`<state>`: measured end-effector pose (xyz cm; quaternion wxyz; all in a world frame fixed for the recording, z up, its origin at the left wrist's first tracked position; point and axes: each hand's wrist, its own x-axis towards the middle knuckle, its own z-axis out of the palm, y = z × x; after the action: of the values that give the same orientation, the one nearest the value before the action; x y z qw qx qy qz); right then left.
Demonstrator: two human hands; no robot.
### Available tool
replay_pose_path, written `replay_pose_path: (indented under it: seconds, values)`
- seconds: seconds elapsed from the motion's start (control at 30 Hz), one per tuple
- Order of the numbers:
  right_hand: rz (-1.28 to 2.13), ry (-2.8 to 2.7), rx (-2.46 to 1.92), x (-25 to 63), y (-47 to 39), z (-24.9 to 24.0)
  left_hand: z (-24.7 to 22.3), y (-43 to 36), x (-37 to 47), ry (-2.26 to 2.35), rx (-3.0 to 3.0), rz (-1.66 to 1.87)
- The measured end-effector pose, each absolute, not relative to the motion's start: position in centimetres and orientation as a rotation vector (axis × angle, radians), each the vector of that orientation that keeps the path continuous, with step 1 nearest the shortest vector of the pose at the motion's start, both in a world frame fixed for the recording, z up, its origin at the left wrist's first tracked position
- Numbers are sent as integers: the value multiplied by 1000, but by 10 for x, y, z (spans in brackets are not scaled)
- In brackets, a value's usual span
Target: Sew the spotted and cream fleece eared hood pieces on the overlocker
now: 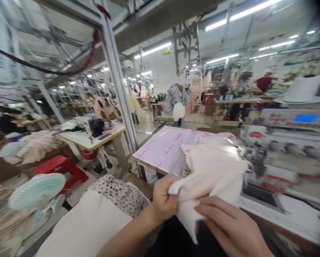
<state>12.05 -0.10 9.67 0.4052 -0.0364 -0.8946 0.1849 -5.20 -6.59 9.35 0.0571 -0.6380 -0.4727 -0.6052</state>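
A pale cream fabric piece (219, 167) stretches from my hands up onto the table beside the sewing machine (288, 142). Gathered cloth is gripped by my left hand (165, 198), its fingers curled over the edge. Close by on the right, my right hand (229, 221) pinches the same fabric between thumb and fingers. A loose white corner hangs down between both hands over my dark lap. At the far end, the cloth lies near the machine's needle area, where the detail is blurred.
A table covered in printed plastic (160, 146) stands ahead, next to a metal post (119, 75). White and spotted cloth (95, 214) lies at my left. Beyond are a pale green fan (36, 191), a red stool (60, 169) and another sewing table (93, 137). A co-worker (265, 82) sits far back right.
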Motion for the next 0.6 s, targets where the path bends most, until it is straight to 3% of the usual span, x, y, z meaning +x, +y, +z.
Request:
replay_pose_path:
  seconds: [0.2, 0.4, 0.6]
  values:
    - [533, -2177, -81, 117, -7, 123, 94, -74, -50, -1384, -2031, -1653]
    - [571, -2237, -59, 118, -17, 120, 92, -82, -50, -1265, -2261, -1574]
    - [554, -2288, -114, 129, -27, 110, 84, -87, -61, -1401, -2106, -1521]
